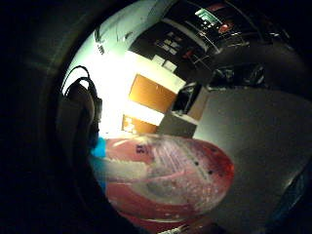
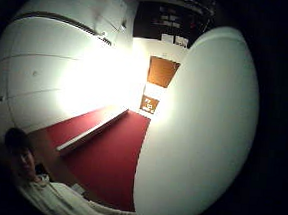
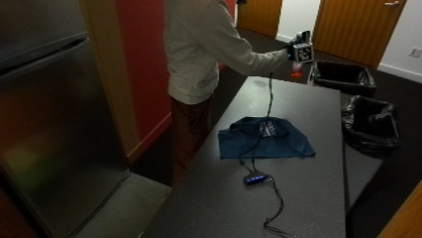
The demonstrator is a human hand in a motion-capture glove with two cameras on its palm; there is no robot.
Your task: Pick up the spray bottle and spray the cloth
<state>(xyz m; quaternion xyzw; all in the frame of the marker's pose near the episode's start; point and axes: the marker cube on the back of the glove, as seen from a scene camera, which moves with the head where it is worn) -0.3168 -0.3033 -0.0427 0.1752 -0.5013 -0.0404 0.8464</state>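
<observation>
One spray bottle (image 1: 165, 180) gripped in the right hand's (image 3: 294, 51) curled fingers; one cloth (image 3: 265, 139) on the table (image 3: 310, 198).

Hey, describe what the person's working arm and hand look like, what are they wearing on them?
From the outside view, the right hand wears a black glove, and the arm is covered by a long, pale cream sleeve of a loose top. In the little finger side palm view, black straps and loops of the glove show at the edge.
</observation>
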